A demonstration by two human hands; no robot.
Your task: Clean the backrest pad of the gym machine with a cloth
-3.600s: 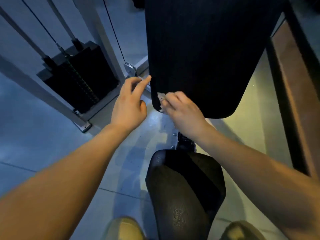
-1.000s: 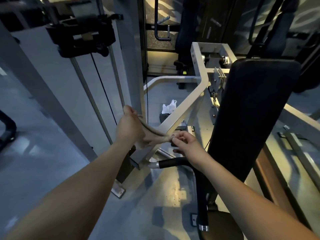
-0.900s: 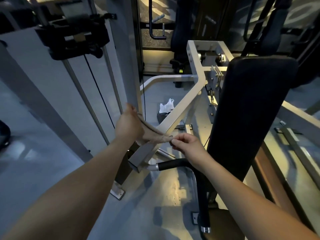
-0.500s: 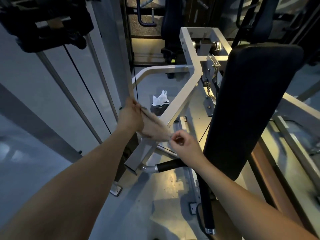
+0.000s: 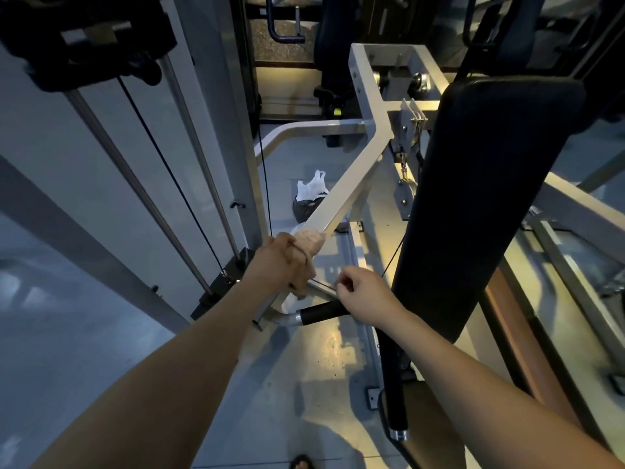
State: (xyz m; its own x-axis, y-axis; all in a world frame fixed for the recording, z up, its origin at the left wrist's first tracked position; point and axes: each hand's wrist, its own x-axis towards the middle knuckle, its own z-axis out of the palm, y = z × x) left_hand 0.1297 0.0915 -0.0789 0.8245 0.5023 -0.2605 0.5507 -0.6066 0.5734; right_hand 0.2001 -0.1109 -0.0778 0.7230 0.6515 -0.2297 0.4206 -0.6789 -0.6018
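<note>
Wrapping the cloth (image 5: 306,245) round the bar (image 5: 348,184), the left hand (image 5: 277,262) clamps its grip on both. The right hand (image 5: 362,296) curls nearby; whether its grip pinches anything is unclear.

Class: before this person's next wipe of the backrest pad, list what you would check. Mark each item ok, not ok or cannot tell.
1. Cloth held: ok. The left hand grips the bunched cloth.
2. Cloth on pad: not ok. It is by the frame arm, apart from the pad.
3. Pad face unblocked: ok. Nothing lies across it.
4. Right hand free: cannot tell. The right hand has curled fingers; what they pinch is unclear.
5. Cloth clean enough: cannot tell.
</note>
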